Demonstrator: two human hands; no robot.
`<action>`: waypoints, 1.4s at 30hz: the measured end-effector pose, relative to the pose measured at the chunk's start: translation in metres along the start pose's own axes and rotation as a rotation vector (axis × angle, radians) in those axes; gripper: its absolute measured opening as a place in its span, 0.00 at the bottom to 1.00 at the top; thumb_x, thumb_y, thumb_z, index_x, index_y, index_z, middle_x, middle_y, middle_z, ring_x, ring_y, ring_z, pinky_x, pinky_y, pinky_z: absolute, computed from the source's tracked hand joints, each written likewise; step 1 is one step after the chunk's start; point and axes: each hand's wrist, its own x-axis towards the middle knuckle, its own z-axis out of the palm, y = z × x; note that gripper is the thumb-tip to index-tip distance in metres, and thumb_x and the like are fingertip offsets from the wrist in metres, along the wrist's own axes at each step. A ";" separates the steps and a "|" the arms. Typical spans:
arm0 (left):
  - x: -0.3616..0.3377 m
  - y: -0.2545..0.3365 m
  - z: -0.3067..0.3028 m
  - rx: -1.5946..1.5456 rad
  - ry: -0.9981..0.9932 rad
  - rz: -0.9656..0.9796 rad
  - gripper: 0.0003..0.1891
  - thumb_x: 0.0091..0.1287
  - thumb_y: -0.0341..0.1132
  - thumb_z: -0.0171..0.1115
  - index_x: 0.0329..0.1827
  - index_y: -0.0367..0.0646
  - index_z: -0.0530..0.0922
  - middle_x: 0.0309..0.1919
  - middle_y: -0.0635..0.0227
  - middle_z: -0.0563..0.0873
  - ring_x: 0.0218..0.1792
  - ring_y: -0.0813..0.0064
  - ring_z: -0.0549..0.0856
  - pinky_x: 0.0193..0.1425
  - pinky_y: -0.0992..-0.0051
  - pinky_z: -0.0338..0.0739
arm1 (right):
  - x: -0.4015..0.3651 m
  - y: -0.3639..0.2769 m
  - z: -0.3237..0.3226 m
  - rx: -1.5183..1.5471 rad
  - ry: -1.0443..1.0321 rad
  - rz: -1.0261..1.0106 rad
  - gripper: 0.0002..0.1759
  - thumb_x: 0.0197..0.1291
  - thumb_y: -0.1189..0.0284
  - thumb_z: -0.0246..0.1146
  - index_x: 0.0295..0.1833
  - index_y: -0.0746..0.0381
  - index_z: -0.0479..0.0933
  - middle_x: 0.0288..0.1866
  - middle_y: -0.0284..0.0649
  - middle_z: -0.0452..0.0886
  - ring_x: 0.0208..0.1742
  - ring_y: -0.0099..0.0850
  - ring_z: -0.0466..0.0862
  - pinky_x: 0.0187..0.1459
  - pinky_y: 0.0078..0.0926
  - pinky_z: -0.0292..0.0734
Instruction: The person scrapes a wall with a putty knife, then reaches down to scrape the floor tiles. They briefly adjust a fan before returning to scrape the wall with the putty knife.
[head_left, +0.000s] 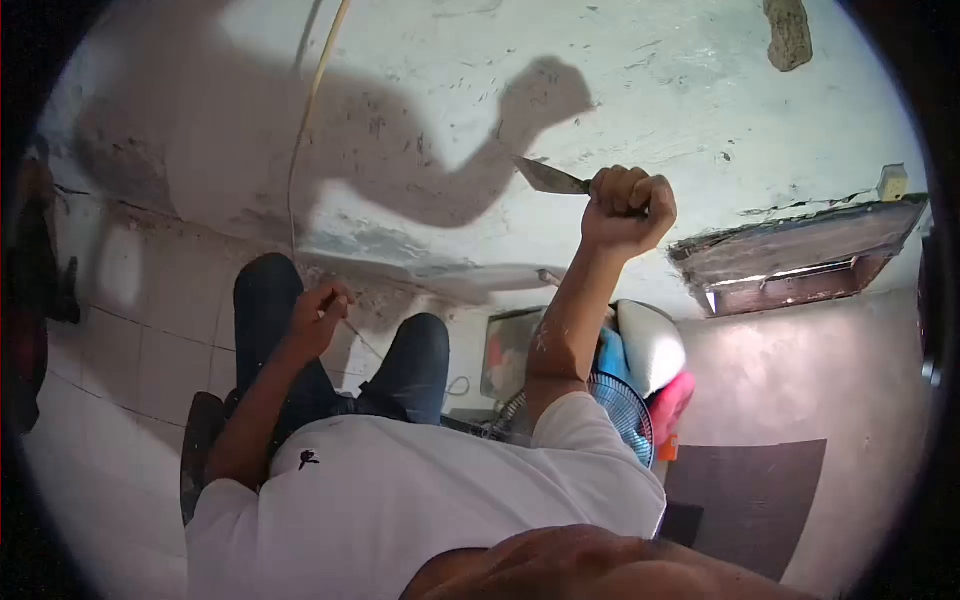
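Raised in front of the wall, my right hand is wrapped round the handle of a pointed trowel. The blade points left, with its tip close to the wall surface. My left hand is low, above my knees, its fingers curled inward with the fingertips near the thumb. What it holds, if anything, is too small to make out. The arm's shadow falls on the scuffed, patchy wall, left of the trowel.
A cable runs down the wall. At right are a framed opening and a small box. A fan, a white pillow and a pink cloth lie beside my right arm. Floor tiles show at left.
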 end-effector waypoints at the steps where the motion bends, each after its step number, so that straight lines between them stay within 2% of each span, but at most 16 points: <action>1: 0.000 0.003 0.003 -0.007 0.011 -0.020 0.09 0.71 0.33 0.54 0.41 0.36 0.79 0.29 0.67 0.81 0.32 0.80 0.80 0.39 0.76 0.75 | 0.003 0.001 -0.003 0.103 0.017 -0.004 0.18 0.59 0.63 0.50 0.19 0.55 0.57 0.10 0.31 0.51 0.14 0.23 0.48 0.17 0.26 0.46; 2: -0.002 0.004 0.004 -0.012 0.016 -0.043 0.09 0.71 0.33 0.54 0.40 0.36 0.79 0.28 0.69 0.80 0.30 0.81 0.79 0.37 0.77 0.73 | 0.009 0.002 -0.005 0.234 0.113 -0.010 0.19 0.58 0.62 0.50 0.18 0.55 0.57 0.10 0.31 0.52 0.14 0.24 0.49 0.18 0.25 0.47; 3: -0.011 0.019 -0.022 0.110 0.000 -0.050 0.09 0.71 0.33 0.54 0.40 0.36 0.79 0.28 0.69 0.80 0.30 0.81 0.79 0.37 0.77 0.73 | -0.001 -0.006 -0.003 0.396 0.391 0.022 0.19 0.59 0.61 0.48 0.18 0.55 0.57 0.11 0.32 0.55 0.13 0.25 0.51 0.18 0.26 0.50; 9: -0.020 0.031 0.008 0.151 -0.005 -0.075 0.09 0.70 0.32 0.55 0.39 0.35 0.79 0.27 0.69 0.80 0.31 0.81 0.78 0.36 0.77 0.73 | 0.066 -0.034 -0.035 0.545 0.074 -0.241 0.22 0.59 0.55 0.48 0.18 0.55 0.68 0.12 0.32 0.59 0.14 0.27 0.55 0.17 0.26 0.52; 15: -0.018 0.029 0.036 0.182 0.057 -0.053 0.11 0.73 0.36 0.53 0.39 0.37 0.80 0.27 0.69 0.80 0.31 0.80 0.78 0.38 0.75 0.75 | 0.089 -0.023 -0.044 0.595 -0.152 -0.427 0.22 0.61 0.56 0.41 0.18 0.56 0.58 0.10 0.32 0.54 0.13 0.27 0.50 0.17 0.29 0.49; 20: -0.016 0.030 0.052 0.159 -0.084 -0.061 0.10 0.73 0.35 0.53 0.40 0.38 0.78 0.30 0.68 0.79 0.34 0.79 0.78 0.41 0.75 0.74 | 0.070 -0.061 -0.050 0.660 -0.315 -0.523 0.20 0.58 0.57 0.43 0.17 0.54 0.54 0.11 0.30 0.52 0.15 0.25 0.50 0.19 0.27 0.48; 21: -0.012 0.033 0.055 0.177 -0.081 -0.067 0.10 0.73 0.35 0.53 0.40 0.38 0.78 0.30 0.68 0.79 0.34 0.79 0.78 0.41 0.75 0.74 | 0.079 -0.047 -0.051 0.671 -0.300 -0.530 0.20 0.58 0.57 0.43 0.17 0.54 0.54 0.11 0.30 0.52 0.15 0.25 0.50 0.19 0.27 0.48; 23: -0.009 0.039 0.061 0.230 -0.056 0.004 0.13 0.74 0.39 0.53 0.41 0.37 0.78 0.26 0.68 0.79 0.31 0.80 0.78 0.40 0.74 0.76 | 0.097 -0.006 -0.052 0.565 -0.255 -0.227 0.18 0.58 0.59 0.41 0.17 0.53 0.54 0.11 0.30 0.53 0.15 0.24 0.49 0.19 0.26 0.47; 27: -0.006 0.037 0.066 0.232 -0.031 0.039 0.12 0.74 0.36 0.52 0.40 0.36 0.78 0.26 0.68 0.79 0.31 0.79 0.78 0.39 0.75 0.75 | 0.073 -0.031 -0.053 0.686 -0.283 -0.486 0.16 0.55 0.62 0.41 0.17 0.53 0.55 0.11 0.29 0.54 0.13 0.23 0.47 0.19 0.24 0.47; 28: -0.006 0.036 0.065 0.239 -0.022 0.030 0.12 0.74 0.36 0.52 0.40 0.36 0.78 0.26 0.68 0.79 0.31 0.79 0.78 0.39 0.75 0.75 | 0.076 -0.040 -0.061 0.746 -0.399 -0.539 0.15 0.55 0.63 0.41 0.17 0.53 0.55 0.10 0.29 0.54 0.12 0.23 0.47 0.18 0.24 0.47; 32: -0.017 0.038 0.065 0.266 -0.072 -0.028 0.11 0.74 0.36 0.52 0.40 0.37 0.77 0.28 0.69 0.78 0.31 0.81 0.76 0.38 0.76 0.72 | 0.093 0.008 -0.052 0.792 -0.381 -0.301 0.16 0.59 0.60 0.42 0.19 0.52 0.58 0.11 0.30 0.56 0.13 0.23 0.50 0.18 0.23 0.49; 35: 0.000 0.030 0.058 0.250 -0.050 0.011 0.11 0.74 0.37 0.52 0.40 0.38 0.77 0.29 0.70 0.78 0.30 0.82 0.74 0.36 0.77 0.70 | 0.070 -0.031 -0.055 0.642 -0.400 -0.581 0.19 0.63 0.60 0.43 0.20 0.55 0.58 0.13 0.30 0.58 0.14 0.23 0.53 0.19 0.26 0.51; 36: -0.004 0.026 0.058 0.206 -0.035 0.002 0.11 0.74 0.37 0.52 0.40 0.38 0.77 0.29 0.70 0.78 0.30 0.82 0.74 0.36 0.77 0.70 | 0.077 -0.022 -0.066 0.966 -0.593 -0.606 0.19 0.64 0.61 0.42 0.21 0.56 0.57 0.13 0.30 0.56 0.15 0.24 0.52 0.20 0.26 0.51; 37: -0.001 0.030 0.059 0.207 -0.033 -0.007 0.11 0.74 0.37 0.52 0.40 0.38 0.77 0.29 0.70 0.78 0.30 0.82 0.74 0.36 0.77 0.70 | 0.086 -0.007 -0.064 0.971 -0.586 -0.600 0.19 0.64 0.61 0.42 0.21 0.56 0.57 0.13 0.30 0.56 0.15 0.24 0.52 0.20 0.26 0.51; 39: 0.000 0.038 0.062 0.246 -0.061 -0.018 0.12 0.74 0.37 0.52 0.40 0.38 0.77 0.29 0.70 0.78 0.30 0.82 0.74 0.36 0.77 0.70 | 0.090 0.016 -0.054 0.690 -0.319 -0.239 0.18 0.64 0.61 0.42 0.21 0.56 0.56 0.13 0.29 0.54 0.16 0.24 0.50 0.21 0.26 0.50; 42: 0.004 0.037 0.061 0.197 -0.075 -0.017 0.12 0.74 0.38 0.53 0.39 0.38 0.77 0.29 0.70 0.78 0.31 0.82 0.75 0.36 0.77 0.71 | 0.068 -0.006 -0.049 0.625 -0.405 -0.481 0.18 0.63 0.61 0.42 0.22 0.55 0.58 0.14 0.29 0.56 0.15 0.23 0.52 0.19 0.25 0.51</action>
